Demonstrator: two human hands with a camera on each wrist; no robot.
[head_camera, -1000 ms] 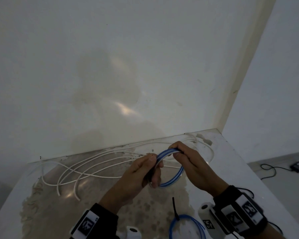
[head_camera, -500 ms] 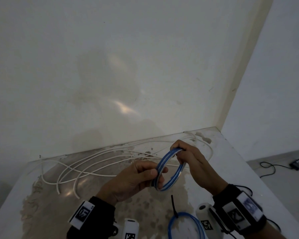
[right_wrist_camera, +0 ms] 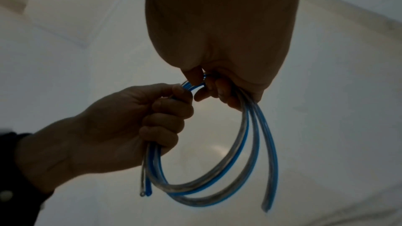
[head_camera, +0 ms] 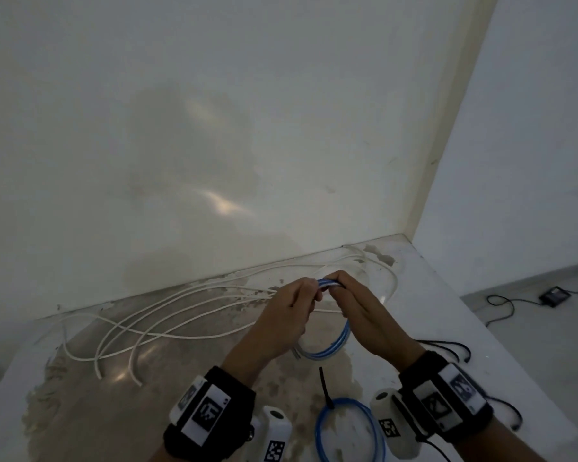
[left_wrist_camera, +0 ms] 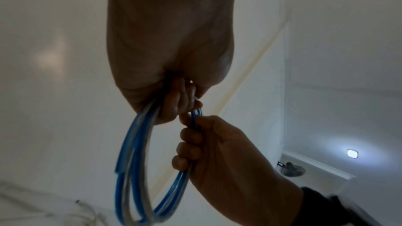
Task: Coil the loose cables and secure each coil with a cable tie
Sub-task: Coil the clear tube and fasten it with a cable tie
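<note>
L hand [head_camera: 282, 320]: fingers curled round blue coil [head_camera: 331, 350], held above table [head_camera: 454, 315].
R hand [head_camera: 367, 315]: grips same coil, opp. side.
White cables [head_camera: 167, 323]: loose on table.

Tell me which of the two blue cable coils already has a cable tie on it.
The blue coil lying on the table near the wrists: a black cable tie sticks up from it. The blue coil held in both hands shows no tie.
</note>
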